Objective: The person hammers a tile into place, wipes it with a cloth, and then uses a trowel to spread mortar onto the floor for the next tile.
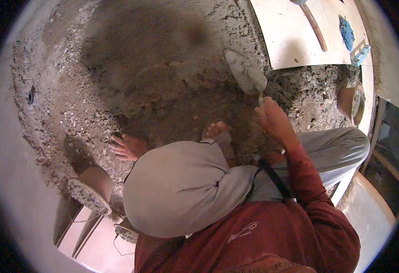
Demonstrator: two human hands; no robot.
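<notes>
My right hand (276,122) grips the handle of a trowel (245,70). Its pointed grey blade reaches up and left over the rough mortar bed, close to the edge of a large pale tile (290,38). Whether the blade touches the mortar, I cannot tell. On the left, my left hand (129,147) lies on the loose, gritty mortar (79,107) with fingers spread and nothing in them. My bent knee hides its wrist. A bare foot (217,129) shows between the two hands.
A mallet (315,27), a blue cloth (346,32) and a light-blue tool (360,55) lie on the tiles. One bucket (351,103) tilts at the right; another bucket (95,186) is at lower left, near a third bucket (126,231). A black ring (30,96) sits far left.
</notes>
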